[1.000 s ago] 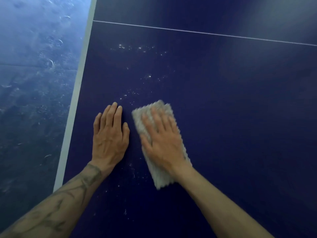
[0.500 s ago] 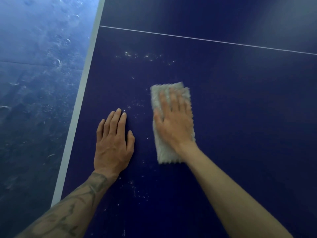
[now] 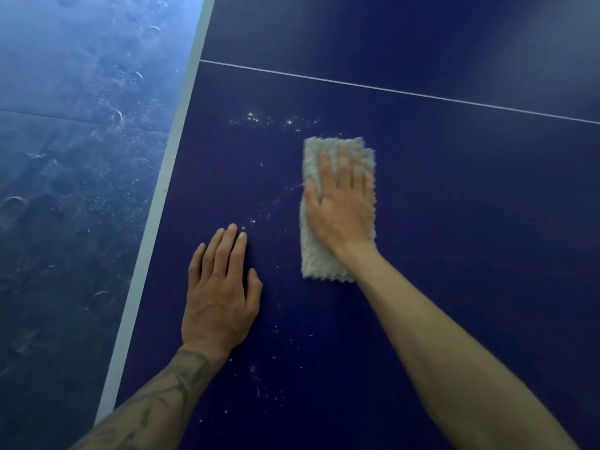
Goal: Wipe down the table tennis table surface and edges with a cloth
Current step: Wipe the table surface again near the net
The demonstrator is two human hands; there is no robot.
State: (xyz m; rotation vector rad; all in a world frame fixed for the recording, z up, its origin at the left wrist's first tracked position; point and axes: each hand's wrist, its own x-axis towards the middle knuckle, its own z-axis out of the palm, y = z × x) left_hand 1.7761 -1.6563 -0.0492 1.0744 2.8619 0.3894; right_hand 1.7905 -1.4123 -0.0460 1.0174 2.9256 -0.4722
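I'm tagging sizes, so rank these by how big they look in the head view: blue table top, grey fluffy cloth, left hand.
Largest: dark blue table tennis table top. Then grey fluffy cloth and left hand, too alike to rank; the hand lies nearer the camera.

The right hand (image 3: 341, 209) is being pressed flat, palm down, on the grey cloth (image 3: 319, 263), with its fingers being held straight and slightly spread toward the cloth's far end. The left hand (image 3: 220, 293) is being rested palm down to the left of the cloth and apart from it, fingers together, thumb alongside. The tattooed left forearm (image 3: 156, 401) and the bare right forearm (image 3: 454, 352) are being extended from the cloth's near side.
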